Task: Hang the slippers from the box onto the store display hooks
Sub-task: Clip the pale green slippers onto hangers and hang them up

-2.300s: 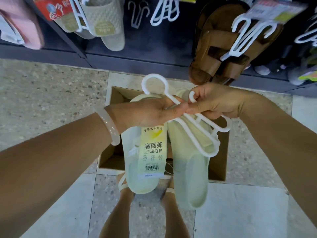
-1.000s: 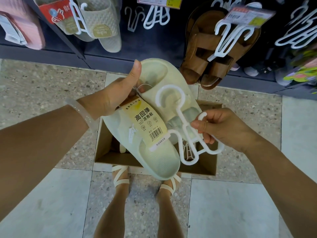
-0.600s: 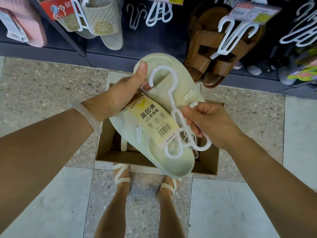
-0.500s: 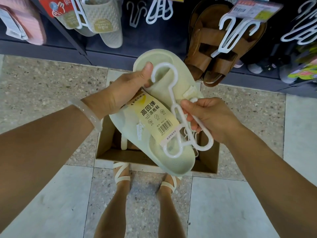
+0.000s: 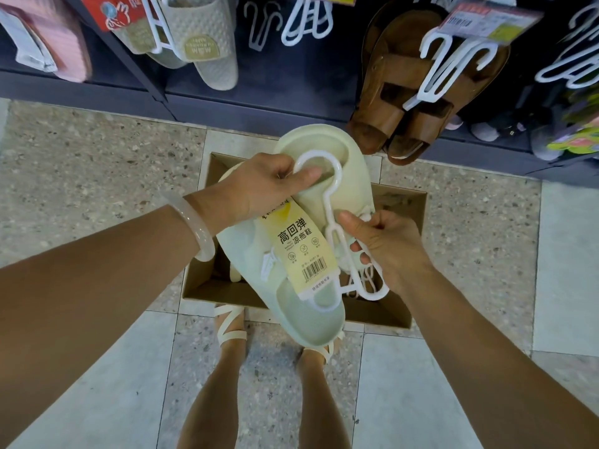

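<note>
Pale green slippers (image 5: 301, 306), a pair pressed together, are held in the air above an open cardboard box (image 5: 393, 202) that sits on the floor near the person's feet. A yellow label (image 5: 296, 244) with black print and a barcode wraps across the nearer slipper. A white plastic hanger (image 5: 332, 202) lies over the pair, its hook at the far end and its looped prongs at the near right. The left hand (image 5: 262, 186) grips the far end of the slippers, thumb pressed on the inner sole just beside the hook. The right hand (image 5: 385, 244) is closed around the hanger's lower stem and loops, fingers curled through them. A translucent bangle (image 5: 194, 226) sits on the left wrist. Inside the box more pale slippers show, partly hidden. Beyond the box runs a dark display rack (image 5: 259, 105): brown strapped sandals (image 5: 405, 111) hang on a white hanger at the far right, beige textured slippers (image 5: 207, 43) hang at the far left, and empty white hangers (image 5: 304, 24) dangle between them. Speckled stone tiles (image 5: 97, 163) cover the floor.
</note>
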